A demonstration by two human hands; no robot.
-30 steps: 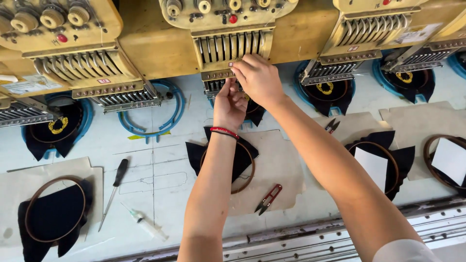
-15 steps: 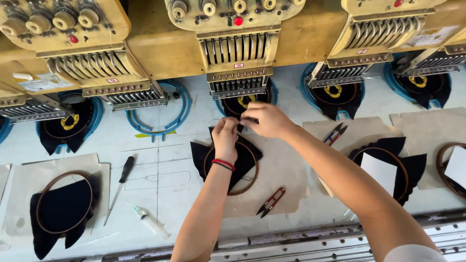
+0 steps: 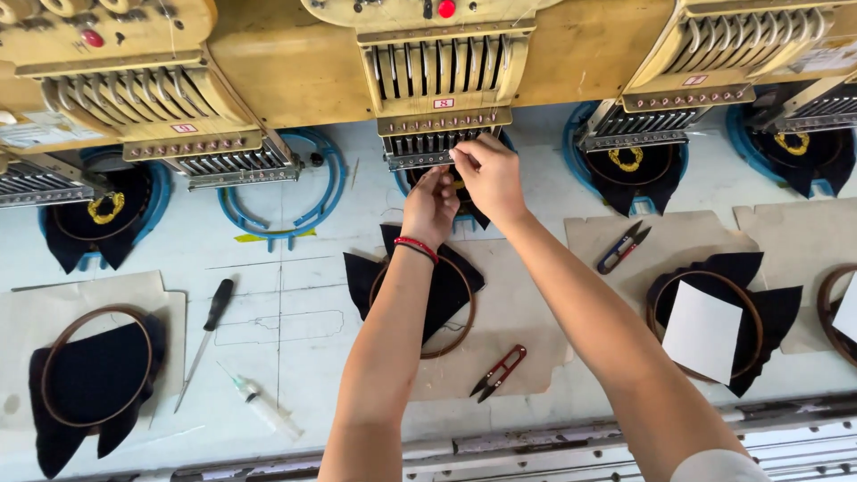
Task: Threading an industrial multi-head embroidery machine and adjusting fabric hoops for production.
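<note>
1. Both hands reach up to the needle row [image 3: 435, 153] of the middle sewing head [image 3: 437, 67] on a yellow embroidery machine.
2. The right hand [image 3: 489, 178] has its fingertips pinched together at the needles; whatever thread it may have hold of is too fine to make out.
3. The left hand [image 3: 430, 207], with a red band at the wrist, curls its fingers just under the needles; its grip faces away, so I cannot tell whether it holds anything.
4. The hands hide most of the blue hoop and dark cloth under that head.
5. Below the left forearm a wooden hoop with dark cloth [image 3: 451, 290] lies on the tabletop [image 3: 295, 303], partly covered by the arm.
6. Near it lie red thread snips [image 3: 498, 371]; farther left, a screwdriver [image 3: 206, 337] and a syringe [image 3: 262, 406].
7. Another hoop at the right edge is cut off.
</note>
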